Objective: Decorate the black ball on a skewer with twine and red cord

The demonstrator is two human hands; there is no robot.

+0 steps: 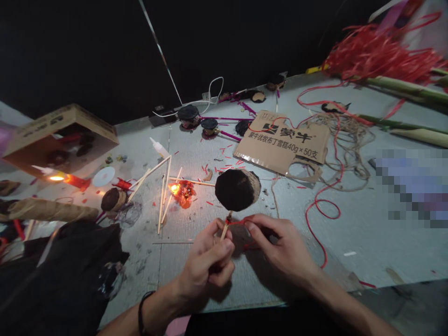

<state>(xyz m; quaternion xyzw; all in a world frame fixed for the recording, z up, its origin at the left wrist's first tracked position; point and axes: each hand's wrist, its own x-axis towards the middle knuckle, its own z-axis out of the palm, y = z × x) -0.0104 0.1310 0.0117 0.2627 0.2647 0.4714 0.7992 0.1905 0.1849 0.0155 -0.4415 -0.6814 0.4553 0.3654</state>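
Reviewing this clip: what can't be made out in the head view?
- Where the red cord meets the wooden stick: hidden by the right hand.
- The stick's lower end: hidden inside the left hand.
- The pixelated patch: blurred, so its contents are unreadable.
- Inside the cardboard box: in shadow.
- The green stalks: cut off by the right edge.

Left hand (206, 256) curled shut, right hand (276, 247) pinching, close together

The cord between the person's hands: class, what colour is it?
Red; the cord shows best in the head view.
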